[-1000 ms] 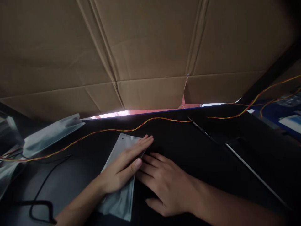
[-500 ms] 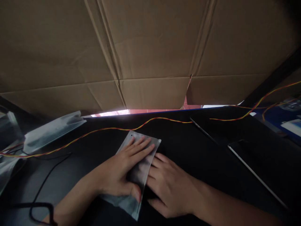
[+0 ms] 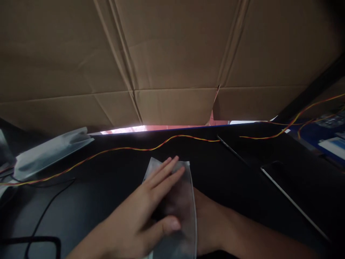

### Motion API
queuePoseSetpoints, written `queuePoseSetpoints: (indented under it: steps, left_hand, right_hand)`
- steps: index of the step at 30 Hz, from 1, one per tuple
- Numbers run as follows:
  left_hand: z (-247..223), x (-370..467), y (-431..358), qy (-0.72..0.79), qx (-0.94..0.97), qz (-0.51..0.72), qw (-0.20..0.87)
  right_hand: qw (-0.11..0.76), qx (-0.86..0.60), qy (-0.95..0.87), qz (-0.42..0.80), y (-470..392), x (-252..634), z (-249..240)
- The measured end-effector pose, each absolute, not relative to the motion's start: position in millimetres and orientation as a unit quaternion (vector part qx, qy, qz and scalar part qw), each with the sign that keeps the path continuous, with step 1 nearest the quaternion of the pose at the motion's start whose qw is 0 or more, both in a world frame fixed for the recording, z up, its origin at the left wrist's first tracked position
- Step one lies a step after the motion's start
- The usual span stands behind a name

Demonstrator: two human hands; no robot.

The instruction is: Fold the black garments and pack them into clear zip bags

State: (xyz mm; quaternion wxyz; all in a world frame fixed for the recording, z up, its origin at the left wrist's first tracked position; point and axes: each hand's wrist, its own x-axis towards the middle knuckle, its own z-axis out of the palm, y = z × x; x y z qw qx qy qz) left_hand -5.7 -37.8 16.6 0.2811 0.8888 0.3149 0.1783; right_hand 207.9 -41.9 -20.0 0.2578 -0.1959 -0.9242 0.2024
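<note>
A frosted translucent zip bag (image 3: 185, 201) is in the middle of the view, above the black tabletop. My left hand (image 3: 145, 208) lies across its upper face, fingers stretched forward and the thumb apart. My right hand (image 3: 207, 219) reaches in from the right. Its fingers are hidden by the bag, and I cannot tell if they are inside it or underneath. What the bag contains, if anything, is not clear.
Another frosted bag (image 3: 51, 151) lies at the left. A red-and-yellow twisted wire (image 3: 121, 148) crosses the table, with a black cable (image 3: 47, 210) at the left front. Two dark flat devices (image 3: 293, 201) lie right. Cardboard (image 3: 172, 54) stands behind.
My right hand has moved further behind or into the bag, so its fingers no longer show. The bag and my left hand have shifted slightly right and towards me.
</note>
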Motion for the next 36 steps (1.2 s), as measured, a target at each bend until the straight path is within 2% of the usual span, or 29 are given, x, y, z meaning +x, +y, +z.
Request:
queuePoseSetpoints:
  steps: [3,8,16,21,27,29,33,36]
  left_hand:
    - [16,-30,-17,0.31,0.899,0.12,0.286]
    - [5,-39,1,0.303,0.907,0.056,0.286]
    - [10,-1,-28,0.292,0.911,0.069,0.285]
    - [12,4,-32,0.278,0.922,0.07,0.26]
    - [13,-16,-22,0.315,0.914,0.065,0.249]
    - [11,-25,-16,0.326,0.911,0.068,0.244]
    - [4,-36,-5,0.332,0.911,0.082,0.229]
    - [1,-33,-4,0.335,0.914,0.089,0.212]
  right_hand:
    - [0.281,-0.147,-0.923,0.219,-34,229,-20]
    - [0.273,-0.182,-0.918,0.223,-33,248,-24]
    - [0.281,-0.274,-0.88,0.269,-55,212,-9]
    - [0.217,-0.275,-0.899,0.264,-55,206,-14]
    - [0.204,-0.191,-0.91,0.306,-41,241,7]
    - [0.215,-0.211,-0.904,0.303,-35,261,17]
    - [0.18,-0.302,-0.898,0.265,-20,282,23]
    - [0.164,-0.281,-0.914,0.244,-18,273,10]
